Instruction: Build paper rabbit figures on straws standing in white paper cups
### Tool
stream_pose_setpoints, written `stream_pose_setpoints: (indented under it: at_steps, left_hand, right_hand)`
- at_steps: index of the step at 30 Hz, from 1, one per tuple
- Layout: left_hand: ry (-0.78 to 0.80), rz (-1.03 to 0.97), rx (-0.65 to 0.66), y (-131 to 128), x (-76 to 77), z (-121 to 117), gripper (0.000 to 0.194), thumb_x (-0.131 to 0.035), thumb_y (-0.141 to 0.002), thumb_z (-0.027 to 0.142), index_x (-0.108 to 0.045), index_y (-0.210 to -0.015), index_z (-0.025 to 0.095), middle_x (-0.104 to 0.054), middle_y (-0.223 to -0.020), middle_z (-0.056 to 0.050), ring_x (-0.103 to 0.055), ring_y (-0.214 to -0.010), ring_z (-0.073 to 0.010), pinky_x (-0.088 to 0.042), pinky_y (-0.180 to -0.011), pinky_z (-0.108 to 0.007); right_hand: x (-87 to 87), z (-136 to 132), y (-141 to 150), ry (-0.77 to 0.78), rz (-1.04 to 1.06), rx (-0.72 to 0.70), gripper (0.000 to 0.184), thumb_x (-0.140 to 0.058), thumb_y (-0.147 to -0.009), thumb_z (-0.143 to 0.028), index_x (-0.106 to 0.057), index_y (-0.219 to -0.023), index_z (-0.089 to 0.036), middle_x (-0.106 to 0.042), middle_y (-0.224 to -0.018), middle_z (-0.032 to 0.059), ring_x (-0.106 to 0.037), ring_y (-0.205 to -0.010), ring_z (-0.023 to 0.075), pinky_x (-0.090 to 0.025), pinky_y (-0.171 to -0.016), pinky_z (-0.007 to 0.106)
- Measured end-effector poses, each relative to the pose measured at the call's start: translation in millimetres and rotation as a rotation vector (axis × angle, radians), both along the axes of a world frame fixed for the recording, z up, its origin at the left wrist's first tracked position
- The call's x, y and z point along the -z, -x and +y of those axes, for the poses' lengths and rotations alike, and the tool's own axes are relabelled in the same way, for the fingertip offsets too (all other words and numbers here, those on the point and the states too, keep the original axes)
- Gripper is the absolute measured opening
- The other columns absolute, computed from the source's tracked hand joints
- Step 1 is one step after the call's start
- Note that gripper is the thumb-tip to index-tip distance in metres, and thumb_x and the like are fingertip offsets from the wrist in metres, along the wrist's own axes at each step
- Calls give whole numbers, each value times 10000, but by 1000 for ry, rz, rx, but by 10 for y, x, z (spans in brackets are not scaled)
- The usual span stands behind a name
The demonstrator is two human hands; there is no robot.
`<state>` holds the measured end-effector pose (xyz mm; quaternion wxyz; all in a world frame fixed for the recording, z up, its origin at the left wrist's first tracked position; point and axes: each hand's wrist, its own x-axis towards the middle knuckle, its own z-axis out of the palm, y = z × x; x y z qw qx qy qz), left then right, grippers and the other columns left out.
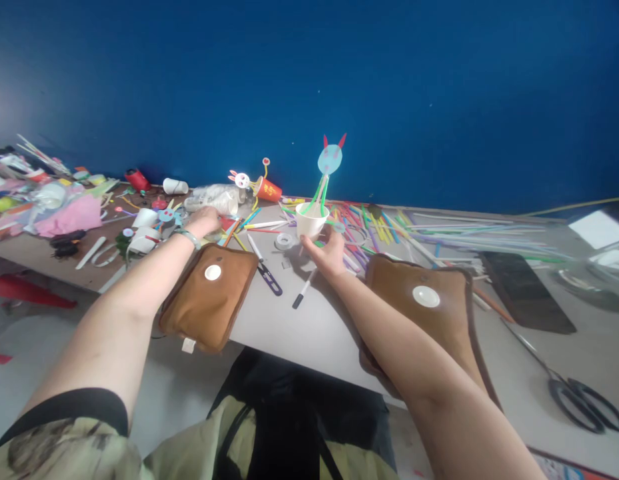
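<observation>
Pinched between the fingers and thumb of my right hand [330,250] is a white paper cup [310,223], held just above the table. Green and pale straws [320,193] rise out of it and carry a light blue round paper face [330,160] with red pointed ears. Off to the left, my left hand [203,223] reaches down among craft pieces, beside a clear-wrapped stack of paper cups [222,200]. Its fingertips are hidden, so whether it grips anything does not show. Below the cup lie a black-capped marker [303,290] and dark thread snips [270,279].
Brown pouches [212,300] lie at the table's front edge, one under each forearm. Loose coloured straws [389,223] spread along the blue wall. A dark phone [526,290] and black-handled scissors [584,403] are at right. A tape roll [284,241] sits mid-table.
</observation>
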<state>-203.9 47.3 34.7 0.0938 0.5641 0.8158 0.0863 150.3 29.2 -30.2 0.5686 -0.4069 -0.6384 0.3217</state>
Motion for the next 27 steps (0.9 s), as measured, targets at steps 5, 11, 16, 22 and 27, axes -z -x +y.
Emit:
stream_pose_setpoints:
  at_steps: [5, 11, 16, 22, 27]
  left_hand:
    - [-2, 16, -5, 188, -48, -108, 362, -782, -611, 156, -796, -972, 186, -762, -853, -68, -726, -873, -283, -527, -787, -336]
    - [-44, -23, 2, 223, 48, -144, 374, -730, -637, 142, -770, -1004, 203, -788, -1036, -76, -734, -953, -259, -561, -840, -321]
    - [-42, -6, 2, 113, 72, -97, 365, -699, -643, 88, -787, -986, 177, -791, -1091, -99, -734, -991, -279, -552, -909, -341]
    - [-61, 28, 53, -78, 21, -128, 244, -710, -715, 147, -810, -937, 160, -802, -1021, -126, -728, -1046, -323, -530, -964, -375]
    - [-116, 19, 111, -160, -97, -149, 232, -685, -761, 201, -823, -944, 166, -808, -1019, -114, -723, -1053, -300, -522, -930, -346]
  right_hand:
    - [1, -3, 4, -9, -9, -8, 418, -791, -720, -521, -647, -952, -205, -765, -899, 106, -735, -811, 303, -631, -809, 486]
    - [-37, -30, 0, -22, -11, -12, 382, -778, -720, -509, -642, -918, -213, -764, -884, 97, -726, -796, 291, -631, -793, 470]
    - [-42, -32, -1, -5, -10, -2, 376, -763, -711, -494, -645, -922, -206, -760, -887, 107, -726, -802, 301, -628, -789, 479]
    - [-35, -25, 0, -8, -2, -7, 466, -775, -715, -519, -637, -1027, -202, -766, -949, 110, -732, -844, 298, -625, -842, 478]
    - [-40, -26, 0, -2, -2, -13, 466, -776, -720, -536, -631, -1013, -203, -763, -952, 116, -735, -847, 303, -627, -832, 475]
